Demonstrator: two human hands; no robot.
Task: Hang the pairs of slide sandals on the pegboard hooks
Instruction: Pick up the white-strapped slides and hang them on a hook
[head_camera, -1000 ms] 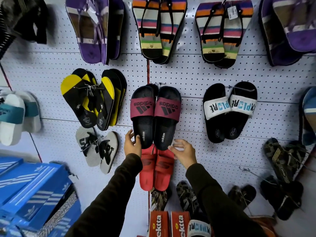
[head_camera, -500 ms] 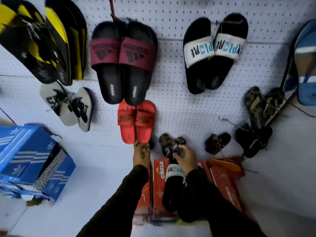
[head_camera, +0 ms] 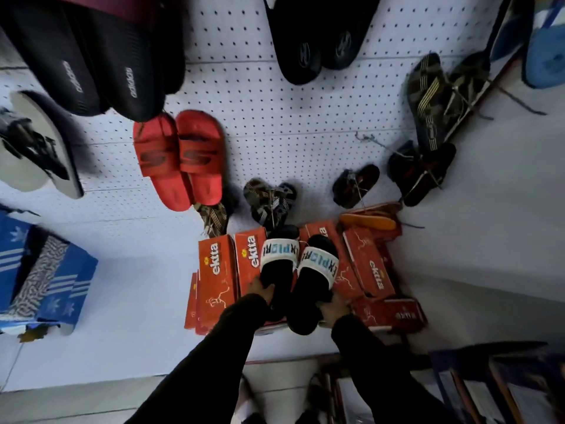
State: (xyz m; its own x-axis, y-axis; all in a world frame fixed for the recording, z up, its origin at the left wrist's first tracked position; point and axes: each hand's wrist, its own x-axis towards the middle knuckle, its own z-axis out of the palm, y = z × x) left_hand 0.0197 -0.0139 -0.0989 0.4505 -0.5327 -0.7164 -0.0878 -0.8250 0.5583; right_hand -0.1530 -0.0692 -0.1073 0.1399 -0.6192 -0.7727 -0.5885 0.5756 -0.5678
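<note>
Both hands low at the red boxes [head_camera: 215, 270], left hand [head_camera: 260, 290] and right hand [head_camera: 336, 310] each with fingers wrapped round one black slide sandal [head_camera: 308, 298] heel.

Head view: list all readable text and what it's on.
"adidas": heel of each big black slide hanging top left.
"ekkta": orange shoeboxes below the pegboard, on at least four.
"EXPLORE", upside down: white straps of the black slide pair held by left hand and right hand.
"S" logo: red slides.
Blue boxes: stripes and trefoil logos, no words legible.
</note>
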